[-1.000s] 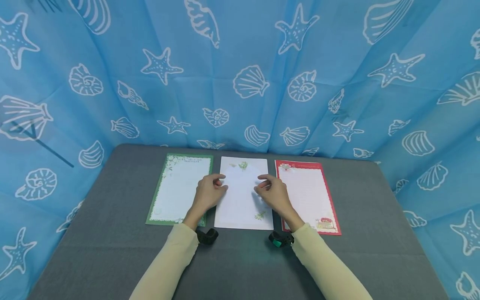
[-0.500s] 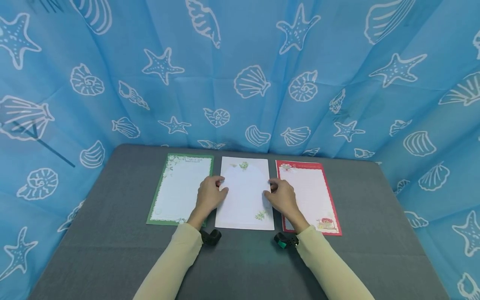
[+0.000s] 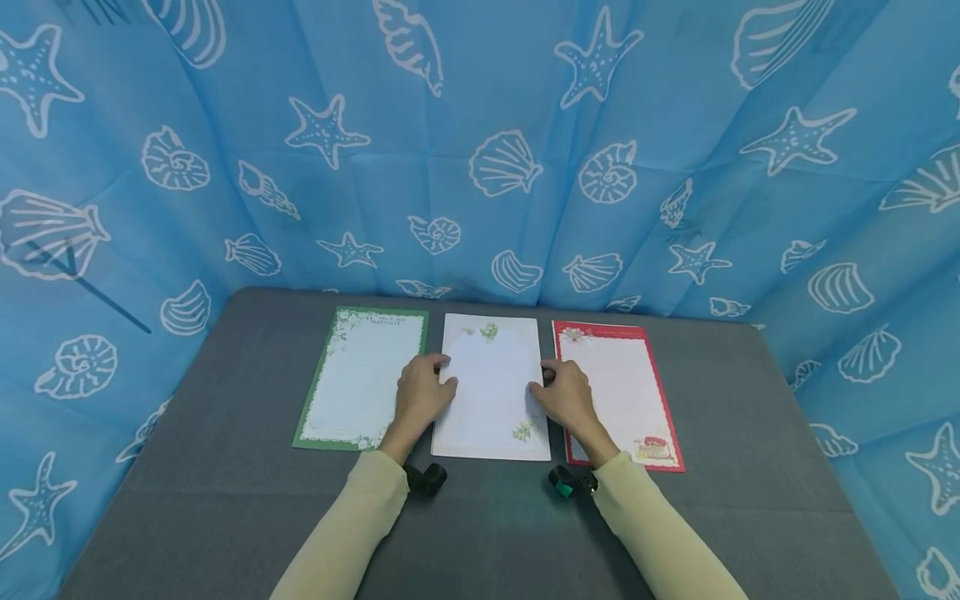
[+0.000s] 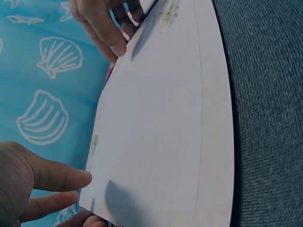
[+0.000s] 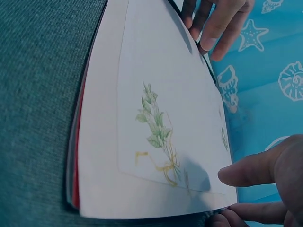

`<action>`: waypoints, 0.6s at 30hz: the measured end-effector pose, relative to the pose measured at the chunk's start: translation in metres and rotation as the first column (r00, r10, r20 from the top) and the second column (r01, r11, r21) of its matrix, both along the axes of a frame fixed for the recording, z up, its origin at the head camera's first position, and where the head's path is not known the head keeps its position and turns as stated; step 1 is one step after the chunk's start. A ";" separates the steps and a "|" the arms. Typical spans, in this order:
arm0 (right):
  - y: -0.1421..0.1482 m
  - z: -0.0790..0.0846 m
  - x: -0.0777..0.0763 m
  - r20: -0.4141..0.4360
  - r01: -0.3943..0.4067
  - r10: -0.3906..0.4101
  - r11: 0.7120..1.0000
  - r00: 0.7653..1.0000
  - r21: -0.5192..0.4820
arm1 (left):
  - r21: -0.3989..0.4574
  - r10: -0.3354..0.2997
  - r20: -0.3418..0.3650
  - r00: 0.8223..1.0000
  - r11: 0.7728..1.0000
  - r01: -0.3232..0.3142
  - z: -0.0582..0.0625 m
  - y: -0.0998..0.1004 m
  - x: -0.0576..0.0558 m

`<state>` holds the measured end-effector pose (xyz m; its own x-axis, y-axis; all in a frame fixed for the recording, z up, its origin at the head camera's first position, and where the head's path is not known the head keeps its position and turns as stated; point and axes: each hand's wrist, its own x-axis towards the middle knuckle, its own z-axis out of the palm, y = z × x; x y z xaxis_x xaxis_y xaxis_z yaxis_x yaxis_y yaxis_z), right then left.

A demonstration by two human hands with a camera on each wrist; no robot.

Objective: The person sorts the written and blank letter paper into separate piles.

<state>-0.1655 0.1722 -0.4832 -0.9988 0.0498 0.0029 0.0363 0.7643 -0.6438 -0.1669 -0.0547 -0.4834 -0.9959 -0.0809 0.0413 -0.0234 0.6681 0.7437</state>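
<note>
A white sheet of stationery point(image 3: 491, 392) with green leaf prints lies in the middle of the table; in the right wrist view a red-edged layer point(image 5: 75, 175) shows beneath it. My left hand point(image 3: 422, 390) is at its left edge, fingers right at the side and thumb over the paper. My right hand point(image 3: 566, 390) mirrors this at the right edge. Both wrist views show a gap between each thumb point(image 4: 71, 178) and its shadow on the sheet. Under the edge, some fingertips are partly hidden.
A green-bordered sheet point(image 3: 360, 375) lies to the left, partly under my left hand. To the right is a red-bordered sheet point(image 3: 618, 387), overlapped by my right hand. A grey cloth point(image 3: 225, 467) covers the table, and a blue seashell curtain point(image 3: 480, 125) hangs behind.
My right hand has moved from over the middle sheet out to its right edge, then stayed there. My left hand has shifted only slightly along the left edge.
</note>
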 end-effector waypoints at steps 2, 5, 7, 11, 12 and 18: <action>0.000 0.000 0.000 -0.002 0.008 -0.008 1.000 1.000 -0.005 | -0.006 0.011 -0.010 1.000 1.000 -0.011 0.001 0.000 0.000; -0.001 0.000 0.000 -0.012 0.023 -0.023 1.000 1.000 -0.020 | 0.001 0.026 -0.024 0.999 1.000 -0.026 0.002 0.001 0.000; -0.001 0.001 0.000 -0.017 0.035 -0.036 0.999 0.999 -0.036 | 0.010 0.033 -0.036 0.999 0.999 -0.033 0.003 0.000 0.001; -0.001 0.001 -0.001 -0.031 0.056 -0.058 0.997 0.998 -0.062 | 0.053 0.048 -0.048 0.998 0.998 -0.045 0.005 -0.001 0.001; -0.001 0.000 -0.001 -0.033 0.059 -0.062 0.996 0.998 -0.065 | 0.063 0.053 -0.047 0.997 0.997 -0.050 0.005 -0.001 0.001; 0.000 -0.001 -0.001 -0.063 0.046 -0.052 0.995 0.997 -0.092 | 0.105 0.070 -0.018 0.997 0.992 -0.068 0.004 -0.004 -0.002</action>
<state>-0.1663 0.1720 -0.4840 -0.9929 0.1021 0.0613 0.0281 0.7012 -0.7124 -0.1692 -0.0589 -0.4798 -0.9868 -0.1543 0.0501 -0.0502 0.5841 0.8101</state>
